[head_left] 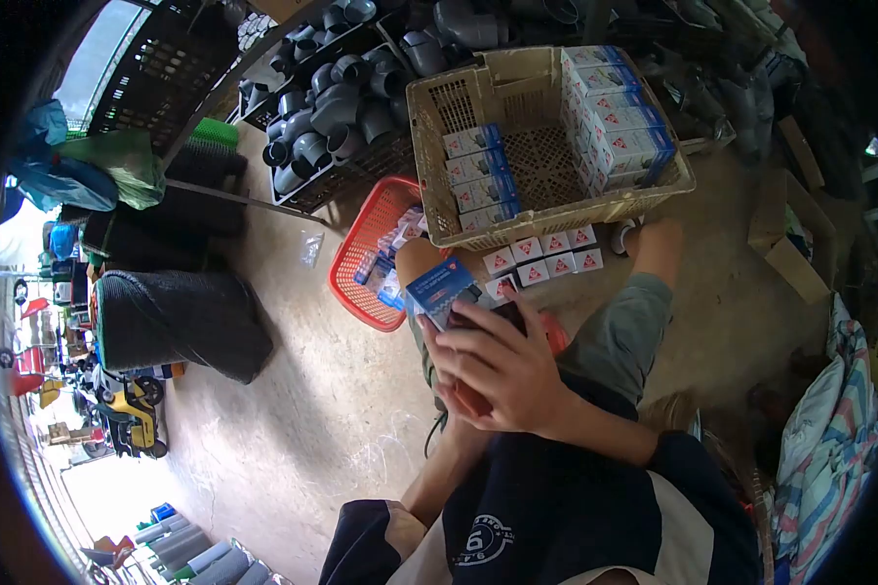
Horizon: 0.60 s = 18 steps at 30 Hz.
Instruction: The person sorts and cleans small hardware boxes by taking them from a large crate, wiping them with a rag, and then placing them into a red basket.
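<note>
- Head view: right hand [502, 366] grip wrapped around a dark red object, fingers touching one blue box [441, 289].
- Left hand mostly hidden under it, grip state unclear.
- Beyond grip: seven white boxes [541, 259] in two rows, beige basket [429, 117] with two blue-box stacks.
- Red basket [356, 263] left of grip.

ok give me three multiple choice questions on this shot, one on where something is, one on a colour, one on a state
1. Where does the row of small white boxes lie?
A. inside the red basket
B. on the floor in front of the beige basket
C. on the black mesh roll

2. What colour is the smaller basket to the left of the beige basket?
A. red
B. green
C. yellow

3. How is the blue box?
A. lying in the beige basket
B. lying alone on the floor
C. held up in the hands

Answers: 1 B, they sit below the beige basket's front wall. 2 A, its mesh is red. 3 C, the right hand covers its lower end.
</note>
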Tool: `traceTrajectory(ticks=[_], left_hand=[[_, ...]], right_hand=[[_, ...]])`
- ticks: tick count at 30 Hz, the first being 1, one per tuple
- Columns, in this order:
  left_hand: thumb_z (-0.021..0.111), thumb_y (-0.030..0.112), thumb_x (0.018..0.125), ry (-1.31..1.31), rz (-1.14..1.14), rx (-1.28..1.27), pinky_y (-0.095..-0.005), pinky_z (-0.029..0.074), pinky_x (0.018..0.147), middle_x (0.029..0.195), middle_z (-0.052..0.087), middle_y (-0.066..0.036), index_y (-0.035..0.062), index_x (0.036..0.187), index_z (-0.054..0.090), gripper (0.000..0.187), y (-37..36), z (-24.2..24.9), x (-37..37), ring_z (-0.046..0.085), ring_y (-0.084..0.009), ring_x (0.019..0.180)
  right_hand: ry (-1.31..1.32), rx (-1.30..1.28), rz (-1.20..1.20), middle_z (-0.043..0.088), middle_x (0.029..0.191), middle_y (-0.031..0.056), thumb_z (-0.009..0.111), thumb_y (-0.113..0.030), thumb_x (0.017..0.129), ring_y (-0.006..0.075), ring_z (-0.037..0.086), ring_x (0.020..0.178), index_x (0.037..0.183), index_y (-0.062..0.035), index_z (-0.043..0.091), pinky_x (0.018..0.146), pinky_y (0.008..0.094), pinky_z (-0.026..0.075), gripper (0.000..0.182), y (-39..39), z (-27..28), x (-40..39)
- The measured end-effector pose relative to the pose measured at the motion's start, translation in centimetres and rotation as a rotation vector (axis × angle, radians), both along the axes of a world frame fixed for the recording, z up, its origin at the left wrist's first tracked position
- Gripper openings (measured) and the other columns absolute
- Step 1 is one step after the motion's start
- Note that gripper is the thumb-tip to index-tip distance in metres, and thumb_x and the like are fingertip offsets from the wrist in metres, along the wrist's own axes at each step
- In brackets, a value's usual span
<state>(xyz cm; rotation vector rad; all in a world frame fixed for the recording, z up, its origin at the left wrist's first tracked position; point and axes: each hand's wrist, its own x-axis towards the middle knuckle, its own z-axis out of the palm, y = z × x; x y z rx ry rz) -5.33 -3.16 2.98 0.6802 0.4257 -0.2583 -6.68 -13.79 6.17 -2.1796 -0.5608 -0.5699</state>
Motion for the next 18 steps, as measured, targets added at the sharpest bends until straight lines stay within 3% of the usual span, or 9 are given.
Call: traceTrajectory(ticks=[3, 7, 9, 13, 14, 18], left_hand=[[0.026, 0.065, 0.105, -0.08, -0.053, 0.289, -0.0364, 0.048, 0.098, 0.12, 0.058, -0.009, 0.0056, 0.133, 0.048, 0.069, -0.2, 0.6, -1.0, 0.059, -0.0197, 0.109], [0.023, 0.067, 0.105, -0.096, -0.13, 0.454, -0.0337, 0.048, 0.097, 0.118, 0.057, -0.008, 0.0052, 0.131, 0.048, 0.072, -0.1, 1.9, -1.2, 0.058, -0.0182, 0.106], [0.024, 0.068, 0.104, 0.047, -0.126, 0.192, -0.033, 0.049, 0.096, 0.118, 0.056, -0.008, 0.0048, 0.131, 0.048, 0.073, 0.3, 1.2, -0.8, 0.058, -0.0179, 0.105], [0.03, 0.07, 0.102, -0.117, -0.152, 0.367, -0.0404, 0.043, 0.111, 0.144, 0.052, -0.014, 0.0076, 0.15, 0.038, 0.08, 0.2, -0.7, -2.4, 0.052, -0.0286, 0.132], [0.03, 0.071, 0.101, -0.152, -0.158, 0.451, -0.0419, 0.045, 0.11, 0.148, 0.049, -0.014, 0.0083, 0.151, 0.037, 0.081, 0.5, -1.8, -2.6, 0.053, -0.0293, 0.132], [0.027, 0.071, 0.101, -0.117, -0.169, 0.351, -0.0434, 0.045, 0.109, 0.148, 0.049, -0.014, 0.0087, 0.153, 0.033, 0.082, 0.3, -1.6, -3.4, 0.053, -0.0296, 0.131]], right_hand=[[0.133, 0.109, -0.096, 0.057, 0.122, 0.0095, 0.079, -0.019, 0.079, 0.0341, 0.053, 0.124, 0.124, -0.0122, 0.06, 0.104, 0.0518, 0.043, 0.05, 0.3, -0.2, 0.4], [0.251, 0.301, -0.062, 0.056, 0.124, 0.0141, 0.073, -0.016, 0.086, 0.0374, 0.054, 0.121, 0.123, -0.0076, 0.059, 0.101, 0.0475, 0.045, 0.041, 0.5, 0.0, 0.6], [0.225, 0.337, -0.102, 0.057, 0.123, 0.0163, 0.07, -0.013, 0.089, 0.0375, 0.055, 0.119, 0.123, -0.0054, 0.059, 0.099, 0.0469, 0.046, 0.037, 0.4, 0.2, 1.0], [0.264, 0.463, -0.294, 0.058, 0.123, 0.0188, 0.065, -0.007, 0.092, 0.0377, 0.059, 0.114, 0.122, -0.0018, 0.059, 0.098, 0.0419, 0.047, 0.031, -1.1, -0.5, 2.4], [0.273, 0.482, -0.331, 0.06, 0.12, 0.0195, 0.065, -0.005, 0.093, 0.0327, 0.061, 0.112, 0.123, -0.0011, 0.059, 0.097, 0.0374, 0.048, 0.03, -1.3, -0.3, 2.4], [0.586, 1.011, -0.25, 0.066, 0.111, 0.0146, 0.062, -0.019, 0.101, 0.0247, 0.064, 0.109, 0.119, -0.0031, 0.06, 0.097, 0.0337, 0.048, 0.025, -1.6, -3.5, 2.5]])
